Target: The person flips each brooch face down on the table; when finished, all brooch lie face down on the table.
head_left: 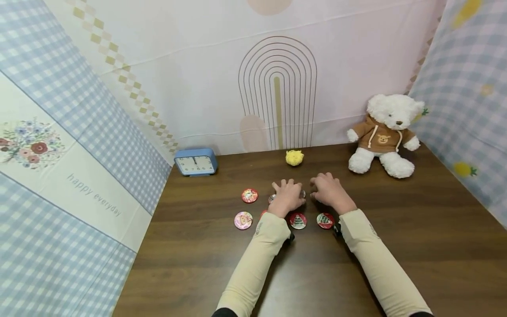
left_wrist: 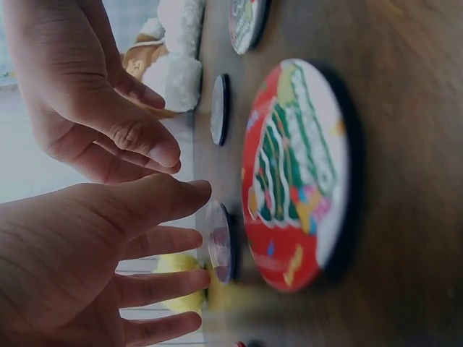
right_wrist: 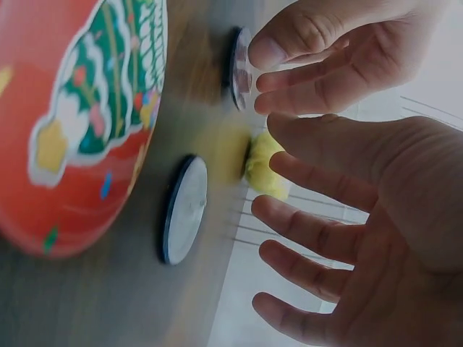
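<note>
In the head view my left hand (head_left: 287, 197) hovers low over a group of round badges, its fingers spread. Close beside it, my right hand (head_left: 329, 192) also has loosely extended fingers. The left wrist view shows the left fingertips by a shiny badge (left_wrist: 220, 242); whether they touch it I cannot tell. My right hand in the right wrist view holds nothing, and a grey-faced badge (right_wrist: 186, 210) lies near it. Nearer my wrists are two red Christmas-tree badges, a left one (head_left: 298, 221) and a right one (head_left: 325, 220). The left hand and forearm partly cover other badges.
A red patterned badge (head_left: 249, 195) and a pink badge (head_left: 243, 220) lie to the left. Behind are a blue clock (head_left: 196, 162), a yellow fluffy ball (head_left: 294, 157) and a white teddy bear (head_left: 383, 136) on the wooden table (head_left: 190, 273). Cloth hangs around it.
</note>
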Demonstrator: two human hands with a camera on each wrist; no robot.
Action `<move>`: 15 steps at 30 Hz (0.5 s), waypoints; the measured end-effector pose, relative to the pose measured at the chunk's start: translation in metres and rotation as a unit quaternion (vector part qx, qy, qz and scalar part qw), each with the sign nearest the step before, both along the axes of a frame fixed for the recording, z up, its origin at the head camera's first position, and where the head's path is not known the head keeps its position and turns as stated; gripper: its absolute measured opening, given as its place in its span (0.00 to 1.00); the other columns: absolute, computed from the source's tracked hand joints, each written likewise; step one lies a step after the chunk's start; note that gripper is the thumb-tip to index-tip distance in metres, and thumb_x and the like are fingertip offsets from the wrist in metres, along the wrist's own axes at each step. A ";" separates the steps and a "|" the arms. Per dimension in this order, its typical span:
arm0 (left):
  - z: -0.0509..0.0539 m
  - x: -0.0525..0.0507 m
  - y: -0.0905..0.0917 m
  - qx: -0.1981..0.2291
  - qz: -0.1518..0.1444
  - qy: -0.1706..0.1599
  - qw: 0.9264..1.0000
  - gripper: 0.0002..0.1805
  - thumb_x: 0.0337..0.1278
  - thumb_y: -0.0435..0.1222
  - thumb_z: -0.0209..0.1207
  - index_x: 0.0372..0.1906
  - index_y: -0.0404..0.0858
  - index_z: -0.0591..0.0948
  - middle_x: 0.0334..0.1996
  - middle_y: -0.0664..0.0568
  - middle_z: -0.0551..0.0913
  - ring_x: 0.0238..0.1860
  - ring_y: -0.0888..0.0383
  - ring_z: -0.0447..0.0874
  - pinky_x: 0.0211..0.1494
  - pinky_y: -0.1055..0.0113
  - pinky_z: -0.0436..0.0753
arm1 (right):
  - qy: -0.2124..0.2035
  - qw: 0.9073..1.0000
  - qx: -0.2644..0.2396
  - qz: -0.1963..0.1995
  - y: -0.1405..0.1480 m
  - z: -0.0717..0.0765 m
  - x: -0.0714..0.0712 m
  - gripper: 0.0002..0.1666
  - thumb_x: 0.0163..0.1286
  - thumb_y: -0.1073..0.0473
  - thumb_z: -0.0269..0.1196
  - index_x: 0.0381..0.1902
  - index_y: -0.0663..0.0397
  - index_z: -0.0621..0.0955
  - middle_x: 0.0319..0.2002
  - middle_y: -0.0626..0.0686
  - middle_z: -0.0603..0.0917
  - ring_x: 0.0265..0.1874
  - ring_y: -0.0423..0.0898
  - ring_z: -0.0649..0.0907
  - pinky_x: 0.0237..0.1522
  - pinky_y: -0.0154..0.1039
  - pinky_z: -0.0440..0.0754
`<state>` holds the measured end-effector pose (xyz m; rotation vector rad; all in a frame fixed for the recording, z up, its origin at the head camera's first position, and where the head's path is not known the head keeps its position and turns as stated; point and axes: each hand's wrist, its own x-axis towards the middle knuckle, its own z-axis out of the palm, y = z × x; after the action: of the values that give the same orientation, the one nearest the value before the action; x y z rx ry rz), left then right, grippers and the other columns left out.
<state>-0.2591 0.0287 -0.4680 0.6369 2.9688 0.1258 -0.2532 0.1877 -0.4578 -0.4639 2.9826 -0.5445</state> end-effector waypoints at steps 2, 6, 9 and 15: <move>-0.001 0.000 -0.002 0.000 0.003 0.006 1.000 0.26 0.64 0.52 0.65 0.63 0.48 0.81 0.58 0.48 0.78 0.62 0.43 0.70 0.64 0.34 0.61 | -0.003 1.000 0.001 0.003 -0.003 0.000 -0.002 0.17 0.65 0.62 0.69 0.51 0.64 0.84 0.50 0.65 0.81 0.53 0.70 0.73 0.50 0.69 0.70; -0.002 -0.001 -0.007 0.005 0.009 0.011 1.000 0.25 0.63 0.51 0.65 0.62 0.48 0.81 0.57 0.48 0.79 0.61 0.44 0.71 0.62 0.35 0.61 | -0.012 1.000 0.004 0.009 -0.008 -0.002 -0.005 0.19 0.64 0.62 0.69 0.52 0.64 0.84 0.51 0.65 0.81 0.53 0.70 0.73 0.50 0.69 0.70; -0.003 -0.001 -0.010 0.008 0.012 0.006 1.000 0.26 0.63 0.51 0.66 0.63 0.47 0.81 0.58 0.47 0.78 0.61 0.43 0.70 0.63 0.34 0.60 | -0.021 1.000 0.003 0.014 -0.011 -0.005 -0.006 0.20 0.64 0.63 0.69 0.53 0.63 0.84 0.51 0.65 0.80 0.54 0.69 0.73 0.50 0.68 0.69; -0.005 -0.002 -0.014 0.002 0.016 0.004 1.000 0.26 0.62 0.50 0.66 0.63 0.47 0.81 0.58 0.46 0.77 0.61 0.43 0.70 0.63 0.34 0.60 | -0.024 0.999 0.002 0.021 -0.017 -0.007 -0.008 0.20 0.64 0.63 0.70 0.53 0.63 0.84 0.50 0.65 0.80 0.53 0.68 0.72 0.49 0.67 0.69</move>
<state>-0.2607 0.0146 -0.4734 0.5934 2.9886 0.1327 -0.2612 0.1702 -0.4650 -0.5057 2.9210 -0.5378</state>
